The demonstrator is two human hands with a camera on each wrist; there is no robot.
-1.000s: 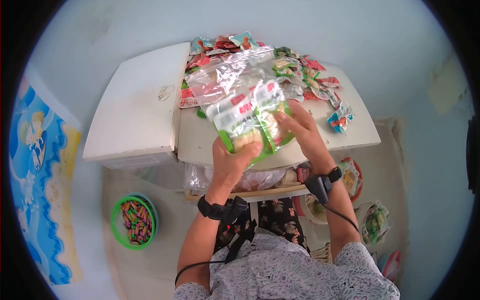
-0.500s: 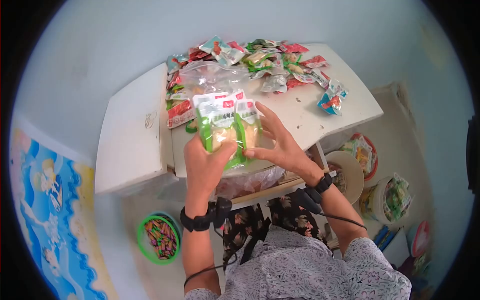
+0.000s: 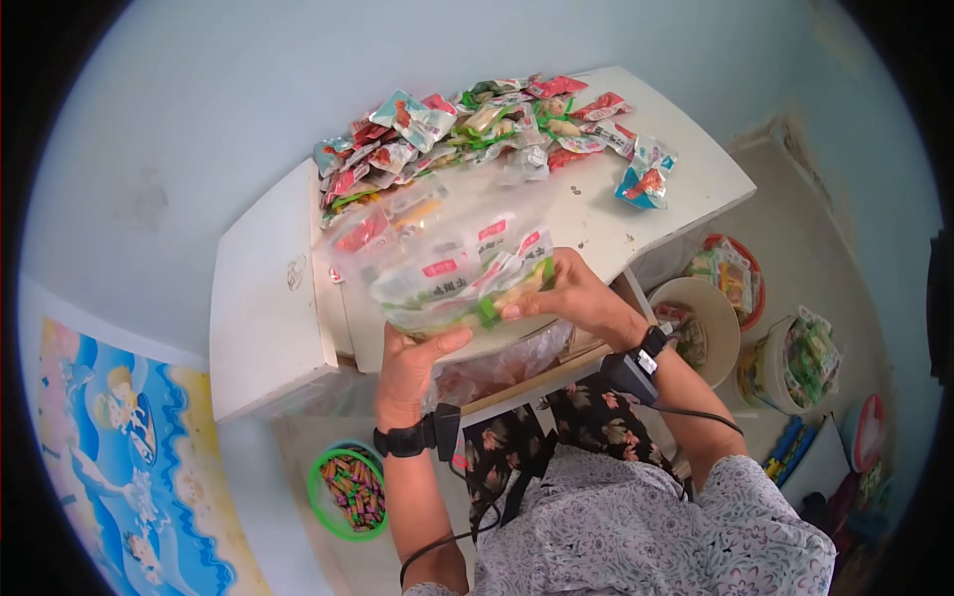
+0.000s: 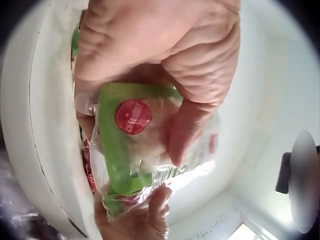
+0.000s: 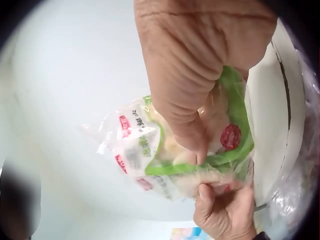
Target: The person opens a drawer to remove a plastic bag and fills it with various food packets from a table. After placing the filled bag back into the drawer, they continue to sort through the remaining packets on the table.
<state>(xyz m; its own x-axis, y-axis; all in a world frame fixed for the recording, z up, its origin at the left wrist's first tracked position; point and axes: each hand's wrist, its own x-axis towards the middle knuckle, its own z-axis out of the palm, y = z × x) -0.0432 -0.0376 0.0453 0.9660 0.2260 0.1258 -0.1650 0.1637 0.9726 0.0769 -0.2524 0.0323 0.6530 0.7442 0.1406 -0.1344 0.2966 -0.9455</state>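
Note:
Both hands grip a clear plastic bag (image 3: 417, 233) with several green-and-white snack packets (image 3: 452, 288) inside it, above the front of the white table (image 3: 616, 228). My left hand (image 3: 409, 368) holds the bag's lower left corner, its thumb lying over the front. On the lower right side, the right hand (image 3: 581, 298) pinches the bag between thumb and fingers. Through the plastic in the left wrist view, a packet with a round red label (image 4: 133, 117) shows beneath the left thumb. Seen from the right wrist, the right thumb (image 5: 192, 140) presses on the packets.
A pile of loose snack packets (image 3: 487, 119) spreads along the table's back, with a blue-and-white packet (image 3: 646, 174) at the right. An open drawer (image 3: 542, 382) holds clear plastic. Buckets of packets (image 3: 775, 377) stand right; a green-rimmed basket (image 3: 316, 492) sits on the floor left.
The bag was tilted, then held upright facing me; now its top leans away toward the table and pile. Both hands keep hold at its lower sides. The head view has turned.

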